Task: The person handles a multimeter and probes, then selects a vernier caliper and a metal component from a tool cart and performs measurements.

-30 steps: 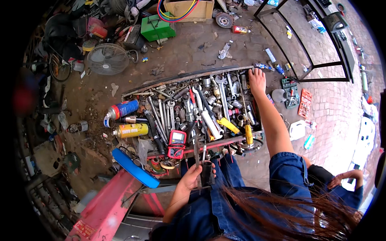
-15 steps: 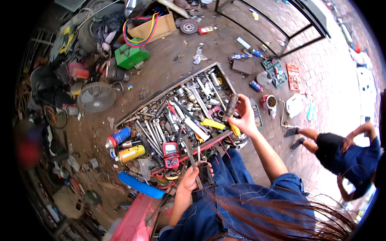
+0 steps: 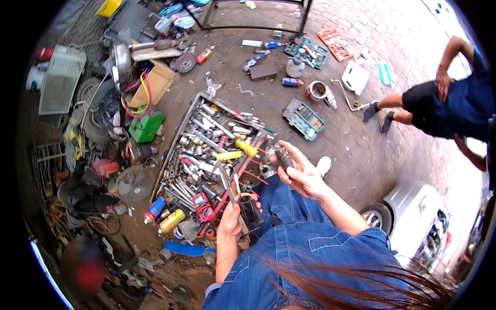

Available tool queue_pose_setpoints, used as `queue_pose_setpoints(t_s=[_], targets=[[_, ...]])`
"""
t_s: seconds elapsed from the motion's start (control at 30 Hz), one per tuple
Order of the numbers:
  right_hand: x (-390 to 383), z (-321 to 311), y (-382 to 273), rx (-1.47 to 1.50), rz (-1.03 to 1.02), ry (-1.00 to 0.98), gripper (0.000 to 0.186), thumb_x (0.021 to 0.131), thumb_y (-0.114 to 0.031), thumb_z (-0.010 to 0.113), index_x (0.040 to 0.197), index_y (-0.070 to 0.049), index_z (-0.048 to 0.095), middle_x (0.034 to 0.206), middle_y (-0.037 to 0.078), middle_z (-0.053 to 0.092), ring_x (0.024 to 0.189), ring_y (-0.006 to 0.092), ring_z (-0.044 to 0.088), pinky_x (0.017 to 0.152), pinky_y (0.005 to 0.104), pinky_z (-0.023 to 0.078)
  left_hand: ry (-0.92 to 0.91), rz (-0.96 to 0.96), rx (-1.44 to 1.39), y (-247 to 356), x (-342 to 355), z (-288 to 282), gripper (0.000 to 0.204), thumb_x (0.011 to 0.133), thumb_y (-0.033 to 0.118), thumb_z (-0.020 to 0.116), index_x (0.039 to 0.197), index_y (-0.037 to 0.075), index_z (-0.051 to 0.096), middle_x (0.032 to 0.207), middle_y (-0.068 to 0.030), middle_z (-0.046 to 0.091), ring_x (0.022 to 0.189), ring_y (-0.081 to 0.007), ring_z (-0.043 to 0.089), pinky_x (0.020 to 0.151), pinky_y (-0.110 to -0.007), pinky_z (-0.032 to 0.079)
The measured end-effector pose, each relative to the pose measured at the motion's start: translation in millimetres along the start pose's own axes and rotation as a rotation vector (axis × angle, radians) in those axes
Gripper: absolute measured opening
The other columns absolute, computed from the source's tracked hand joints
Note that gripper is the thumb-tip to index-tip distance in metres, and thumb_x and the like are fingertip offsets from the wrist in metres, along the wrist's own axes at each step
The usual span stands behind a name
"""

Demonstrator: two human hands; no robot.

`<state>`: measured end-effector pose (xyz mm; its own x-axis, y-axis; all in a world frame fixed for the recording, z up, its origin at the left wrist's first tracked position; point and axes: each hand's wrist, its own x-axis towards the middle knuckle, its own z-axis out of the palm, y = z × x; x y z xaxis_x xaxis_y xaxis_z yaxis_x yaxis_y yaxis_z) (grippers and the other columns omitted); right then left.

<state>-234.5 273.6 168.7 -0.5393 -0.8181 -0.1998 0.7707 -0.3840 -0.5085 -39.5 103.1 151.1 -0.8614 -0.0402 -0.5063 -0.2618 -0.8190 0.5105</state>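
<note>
My left hand (image 3: 230,221) is closed round a long flat grey metal tool (image 3: 226,182) and a dark hollow metal tube (image 3: 250,210), whose open end faces up. The tool rises past my thumb over the tray's near edge; its exact kind is unclear. My right hand (image 3: 308,179) pinches a short dark, grimy cylindrical piece (image 3: 283,158) between thumb and fingers, off the tray's right corner. Wrenches, sockets and yellow-handled tools fill the metal tray (image 3: 172,160). At its near end lies a red multimeter (image 3: 203,206).
Blue (image 3: 155,210) and yellow (image 3: 172,221) spray cans lie left of the tray. A green socket case (image 3: 304,119) lies open on the paving, near a tin can (image 3: 316,91). Another person (image 3: 442,108) stands at right, beyond a silver car part (image 3: 416,217). Clutter and a fan (image 3: 135,183) fill the left.
The view has turned right, bringing the silver car part in. My right hand has moved from over the tray's corner to beyond its right side, still holding the dark piece. My left hand keeps its hold.
</note>
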Motion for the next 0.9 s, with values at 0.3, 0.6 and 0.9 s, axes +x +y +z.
queue_pose_setpoints(t_s=[0.3,0.6,0.9], targets=[[-129,-102,-103,0.575,0.052,0.067,0.053,0.103,-0.041,0.028,0.139,-0.002,0.034,0.060,-0.006,0.031,0.046,0.0021,0.025,0.042,0.0172,0.021,-0.106,-0.127,-0.105,-110,75,130,0.056,0.086,0.049,0.062,0.115,0.003,0.049,0.117,-0.0120,0.050,0.101,-0.0259,0.057,0.088,-0.044,0.051],[-215,-168,-187,0.517,-0.061,0.194,0.058,0.103,-0.046,0.023,0.130,0.001,0.042,0.053,-0.007,0.029,0.040,0.0029,0.025,0.040,0.0187,0.024,-0.178,-0.281,-0.122,-190,141,236,0.056,0.087,0.052,0.058,0.119,0.007,0.048,0.122,-0.0101,0.050,0.106,-0.0256,0.055,0.093,-0.046,0.046],[-229,-185,-215,0.331,-0.089,0.203,0.046,0.102,-0.029,0.041,0.137,-0.001,0.035,0.079,-0.003,0.040,0.060,0.0030,0.032,0.053,0.0173,0.029,-0.177,-0.236,-0.021,-208,166,281,0.056,0.089,0.052,0.055,0.120,0.007,0.047,0.121,-0.0093,0.050,0.105,-0.0234,0.058,0.092,-0.046,0.049]])
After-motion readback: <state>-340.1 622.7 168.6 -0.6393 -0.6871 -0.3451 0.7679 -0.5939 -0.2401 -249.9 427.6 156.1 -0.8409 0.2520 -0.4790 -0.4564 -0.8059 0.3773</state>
